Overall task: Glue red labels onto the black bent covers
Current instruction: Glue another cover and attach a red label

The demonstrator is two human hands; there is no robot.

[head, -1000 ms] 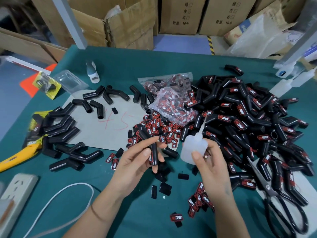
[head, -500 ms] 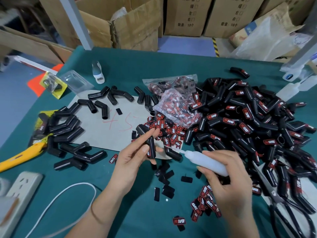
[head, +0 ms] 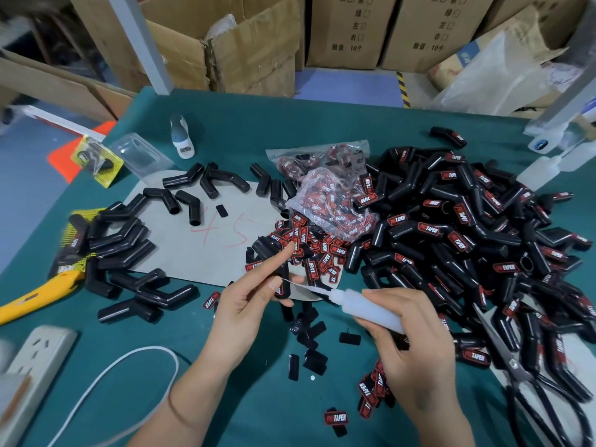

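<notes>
Centrally, the left hand (head: 248,304) pinches a black bent plastic cover (head: 281,279), index finger straight. The right hand (head: 416,346) grips a translucent squeeze glue bottle (head: 367,306), nozzle at the cover. Loose red labels (head: 317,250) lie just beyond; black-handled scissors (head: 529,379) rest right on the green bench (head: 245,398).

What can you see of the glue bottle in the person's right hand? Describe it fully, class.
The glue bottle is a small translucent white squeeze bottle, plastic by its look, with a long thin nozzle. It lies nearly level above the green table, nozzle pointing left toward the black cover held in the left hand. The right hand grips its rear half; its base is hidden.
</notes>
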